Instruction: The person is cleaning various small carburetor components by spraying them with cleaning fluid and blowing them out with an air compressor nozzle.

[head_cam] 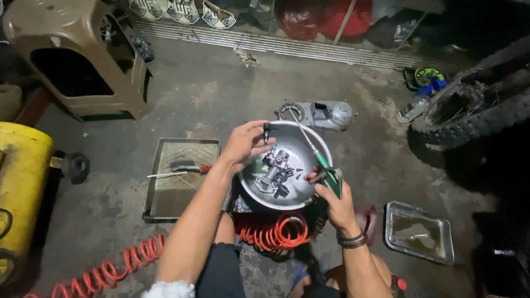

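Head view looks straight down at a concrete floor (221,94), and I see both hands working over a round metal bowl (314,144) that sits just in front of the knees. My left hand (243,144) is at the bowl's left rim, fingers pinched closed around a small dark part (266,131) held above the bowl. My right hand (334,201) is at the lower right rim, closed around a screwdriver (323,163) with a green handle; its thin shaft slants up and left across the bowl. A dark band circles the right wrist.

Inside the bowl lies a carburetor (276,168), grey metal, left of centre, with a few small loose pieces scattered beside it on the bowl's bottom.

Just behind the bowl, a grey engine cover (326,113) lies on the floor. To the left is a shallow metal tray (182,176) holding a brush and a thin rod. A coiled red air hose (276,233) runs under the bowl and trails off to the lower left. A smaller metal tray (419,232) sits at the lower right. A tan plastic stool (83,49) stands upper left, a yellow tank (22,193) at the left edge, and a motorcycle tyre (475,110) at the right.
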